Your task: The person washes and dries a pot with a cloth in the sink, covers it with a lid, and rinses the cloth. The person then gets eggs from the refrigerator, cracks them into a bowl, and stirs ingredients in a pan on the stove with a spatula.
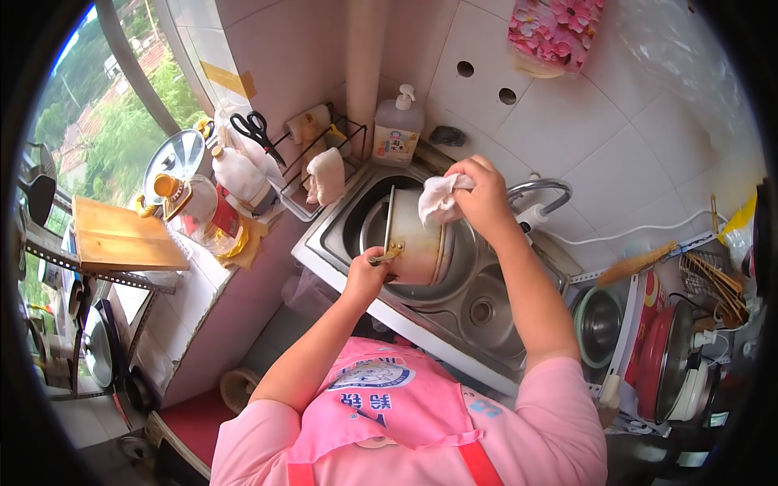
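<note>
A metal pot [415,247] is tipped on its side above the sink [478,344], its open rim facing left. My left hand [366,275] is closed round the pot's side handle [386,256]. In my right hand [484,194] is a bunched white cloth [442,201], held against or just over the pot's outer wall near its base; contact is hard to make out. Part of a metal basin [374,223] shows behind the pot in the left bowl. The chrome faucet [551,188] arches just right of my right wrist.
A pump bottle [397,130] stands at the sink's back corner. Left of it, a wire rack [301,190] holds scissors [258,134] and cloths. An oil bottle [203,215] and a wooden board [121,235] are by the window. Lidded pans [660,360] and a bowl [598,324] sit at right.
</note>
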{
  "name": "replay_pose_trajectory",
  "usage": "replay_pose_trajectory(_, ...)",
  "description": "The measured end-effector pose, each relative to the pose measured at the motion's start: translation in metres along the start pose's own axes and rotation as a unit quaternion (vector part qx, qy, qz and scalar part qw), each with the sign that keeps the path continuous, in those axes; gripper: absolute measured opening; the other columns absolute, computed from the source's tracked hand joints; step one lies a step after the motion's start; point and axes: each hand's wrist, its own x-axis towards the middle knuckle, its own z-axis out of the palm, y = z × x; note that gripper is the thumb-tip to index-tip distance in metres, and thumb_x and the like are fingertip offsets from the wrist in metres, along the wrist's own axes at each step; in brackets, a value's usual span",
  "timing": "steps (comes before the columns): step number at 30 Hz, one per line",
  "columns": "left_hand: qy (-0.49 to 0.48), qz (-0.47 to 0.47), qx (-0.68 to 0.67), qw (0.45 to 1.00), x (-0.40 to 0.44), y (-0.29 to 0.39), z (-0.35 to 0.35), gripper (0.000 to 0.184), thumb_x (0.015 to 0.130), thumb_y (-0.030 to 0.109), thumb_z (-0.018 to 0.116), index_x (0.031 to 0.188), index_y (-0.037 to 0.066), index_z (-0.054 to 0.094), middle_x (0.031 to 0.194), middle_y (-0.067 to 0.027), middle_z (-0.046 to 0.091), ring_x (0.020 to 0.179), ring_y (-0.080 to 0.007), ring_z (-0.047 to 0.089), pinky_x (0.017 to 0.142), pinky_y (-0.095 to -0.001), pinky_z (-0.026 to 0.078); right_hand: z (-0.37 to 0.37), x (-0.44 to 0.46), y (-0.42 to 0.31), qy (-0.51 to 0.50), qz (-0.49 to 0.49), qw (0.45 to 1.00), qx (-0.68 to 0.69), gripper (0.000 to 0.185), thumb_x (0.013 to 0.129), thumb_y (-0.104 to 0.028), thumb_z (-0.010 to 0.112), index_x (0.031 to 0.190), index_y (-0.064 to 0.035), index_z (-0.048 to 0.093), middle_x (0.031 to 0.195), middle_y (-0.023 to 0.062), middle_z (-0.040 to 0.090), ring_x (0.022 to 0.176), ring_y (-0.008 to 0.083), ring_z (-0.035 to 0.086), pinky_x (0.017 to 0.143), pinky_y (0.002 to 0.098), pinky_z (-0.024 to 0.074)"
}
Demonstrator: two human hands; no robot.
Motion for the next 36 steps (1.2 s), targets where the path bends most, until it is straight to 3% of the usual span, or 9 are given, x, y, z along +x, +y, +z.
replay_pose_trajectory(5,0.006,0.010,0.015,1.000,-0.004,0.011,0.002,0.022,0.086,-0.001,0.055,0.108,-0.004,0.058,0.091,-0.0093,0.065,0.078,-0.0186,0.066,0.071,-0.0293,0.055,0.007,-0.026,-0.021,-0.252,-0.103,0.962,0.007,0.043,0.067,-0.013,0.076,0.108,-0.0080,0.063,0.117,0.0115,0.056,0.111,0.0288,0.054,0.095,0.0384,0.0431)
replay_pose_trajectory(9,0.025,0.020,-0.013,0.999,-0.002,0.011,0.001,0.012,0.083,-0.003,0.054,0.093,-0.002,0.060,0.076,-0.0068,0.062,0.064,-0.0166,0.064,0.060,-0.0290,0.055,0.024,-0.040,-0.016,-0.085,-0.105,0.989,-0.066,0.048,0.071,-0.023,0.077,0.114,-0.0085,0.061,0.131,0.0180,0.049,0.121,0.0375,0.046,0.103,0.0470,0.0357)
replay_pose_trajectory(19,0.015,0.085,0.176,0.981,0.000,0.037,-0.008,0.023,0.077,0.001,0.063,0.099,0.000,0.063,0.079,-0.0135,0.066,0.075,-0.0183,0.067,0.067,-0.0325,0.053,0.089,-0.039,0.003,-0.170,-0.184,0.959,-0.132,0.052,0.088,-0.022,0.059,0.137,-0.0086,0.047,0.146,0.0205,0.035,0.134,0.0386,0.033,0.111,0.0473,0.0246)
replay_pose_trajectory(22,-0.013,0.153,0.276,0.949,-0.006,0.047,-0.029,0.024,0.072,-0.003,0.064,0.096,0.000,0.064,0.078,-0.0122,0.066,0.075,-0.0191,0.065,0.068,-0.0332,0.053,0.084,-0.014,0.045,-0.113,-0.122,0.985,-0.050,0.041,0.096,-0.015,0.048,0.136,-0.0077,0.048,0.134,0.0181,0.049,0.111,0.0270,0.055,0.093,0.0378,0.0444)
replay_pose_trajectory(24,-0.068,0.141,0.313,0.937,-0.012,0.061,-0.034,0.026,0.070,-0.006,0.065,0.095,-0.001,0.065,0.081,-0.0108,0.066,0.078,-0.0201,0.063,0.072,-0.0333,0.052,0.066,-0.003,0.062,-0.239,0.210,0.902,0.292,0.036,0.099,-0.014,0.044,0.134,-0.0045,0.050,0.125,0.0087,0.054,0.079,0.0103,0.054,0.066,0.0226,0.0453)
replay_pose_trajectory(25,-0.075,0.190,0.293,0.934,-0.005,0.048,-0.043,0.028,0.069,-0.005,0.067,0.097,0.000,0.065,0.085,-0.0087,0.067,0.077,-0.0167,0.062,0.072,-0.0312,0.052,0.060,0.000,0.070,-0.235,0.187,0.893,0.335,0.036,0.099,-0.012,0.045,0.133,-0.0028,0.050,0.110,0.0001,0.056,0.067,0.0015,0.040,0.053,0.0169,0.0339)
replay_pose_trajectory(30,-0.129,0.079,0.181,0.972,-0.035,0.101,-0.054,0.013,0.085,0.002,0.063,0.097,-0.001,0.063,0.085,-0.0050,0.066,0.077,-0.0148,0.066,0.073,-0.0282,0.055,0.041,-0.011,0.114,-0.190,0.242,0.869,0.389,0.039,0.099,-0.025,0.042,0.129,-0.0030,0.055,0.124,0.0074,0.060,0.109,0.0164,0.056,0.093,0.0290,0.0433)
replay_pose_trajectory(33,-0.115,0.111,0.064,0.985,-0.023,0.084,-0.073,0.018,0.084,0.008,0.066,0.101,0.001,0.063,0.084,-0.0036,0.065,0.077,-0.0138,0.064,0.071,-0.0267,0.053,0.050,-0.037,0.126,-0.067,0.347,0.706,0.613,0.042,0.098,-0.034,0.045,0.124,-0.0039,0.057,0.118,0.0088,0.062,0.105,0.0185,0.058,0.091,0.0317,0.0462)
replay_pose_trajectory(36,-0.143,0.106,-0.075,0.981,-0.001,0.055,-0.081,0.025,0.083,0.011,0.068,0.105,0.002,0.061,0.086,-0.0024,0.065,0.077,-0.0123,0.062,0.068,-0.0263,0.049,0.054,-0.057,0.124,0.074,0.416,0.667,0.614,0.045,0.097,-0.038,0.045,0.124,-0.0033,0.056,0.119,0.0104,0.061,0.103,0.0214,0.059,0.092,0.0351,0.0472)
